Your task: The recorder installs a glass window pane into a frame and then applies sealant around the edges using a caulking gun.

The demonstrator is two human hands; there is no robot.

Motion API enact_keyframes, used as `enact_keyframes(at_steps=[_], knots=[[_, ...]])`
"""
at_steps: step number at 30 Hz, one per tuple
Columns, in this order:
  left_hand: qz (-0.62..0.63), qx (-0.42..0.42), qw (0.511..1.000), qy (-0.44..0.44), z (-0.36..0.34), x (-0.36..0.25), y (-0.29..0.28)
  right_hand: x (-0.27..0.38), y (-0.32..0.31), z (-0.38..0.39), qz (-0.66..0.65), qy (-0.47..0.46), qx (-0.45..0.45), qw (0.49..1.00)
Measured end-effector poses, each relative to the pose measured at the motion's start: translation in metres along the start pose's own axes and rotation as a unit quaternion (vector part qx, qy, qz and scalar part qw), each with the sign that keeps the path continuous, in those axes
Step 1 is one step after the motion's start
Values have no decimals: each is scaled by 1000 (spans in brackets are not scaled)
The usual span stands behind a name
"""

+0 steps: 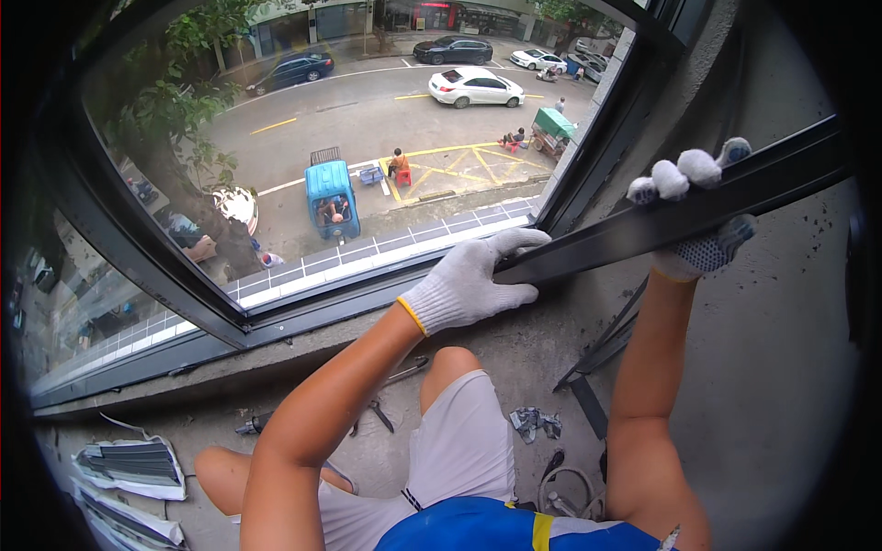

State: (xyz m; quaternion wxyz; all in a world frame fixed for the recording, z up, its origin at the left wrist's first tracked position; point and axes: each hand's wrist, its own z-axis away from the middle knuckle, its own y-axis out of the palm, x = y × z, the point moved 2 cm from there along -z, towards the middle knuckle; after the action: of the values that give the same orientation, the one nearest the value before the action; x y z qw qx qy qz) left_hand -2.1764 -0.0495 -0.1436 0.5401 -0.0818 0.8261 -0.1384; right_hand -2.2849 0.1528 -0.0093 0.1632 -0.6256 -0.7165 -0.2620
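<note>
A long dark metal frame bar [611,234] slants from the middle of the view up to the right. Its lower end sits between the thumb and fingers of my left hand [469,285], gloved in white knit with a yellow cuff. Farther up, my right hand [703,252] grips the same bar from beneath. Its white-gloved fingertips curl over the top edge, and its palm side shows dark dots. Just beyond my left hand is the dark window frame [317,314], with its lower rail and upright. Whether the bar touches this frame I cannot tell.
Pliers [381,416] and a long-handled tool [409,370] lie on the concrete floor by my legs. Wrapped dark strips [129,464] lie at the left. Crumpled paper [535,423] and dark metal pieces [588,404] are at the right. Below the window is a street with cars.
</note>
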Motion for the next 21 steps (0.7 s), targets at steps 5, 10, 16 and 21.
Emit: enact_keyframes(at_steps=[5, 10, 16, 21], knots=[[-224, -82, 966, 98, 65, 24, -34, -34, -3, 15, 70, 7, -127, 989], [-418, -114, 901, 11, 141, 45, -61, -90, -6, 62, 184, 16, -428, 884], [-557, -151, 816, -13, 193, 92, -60, -160, -50, 96, 116, 82, -585, 798], [-591, -141, 787, -105, 204, 143, -61, -190, -80, 121, 130, 95, -628, 762]])
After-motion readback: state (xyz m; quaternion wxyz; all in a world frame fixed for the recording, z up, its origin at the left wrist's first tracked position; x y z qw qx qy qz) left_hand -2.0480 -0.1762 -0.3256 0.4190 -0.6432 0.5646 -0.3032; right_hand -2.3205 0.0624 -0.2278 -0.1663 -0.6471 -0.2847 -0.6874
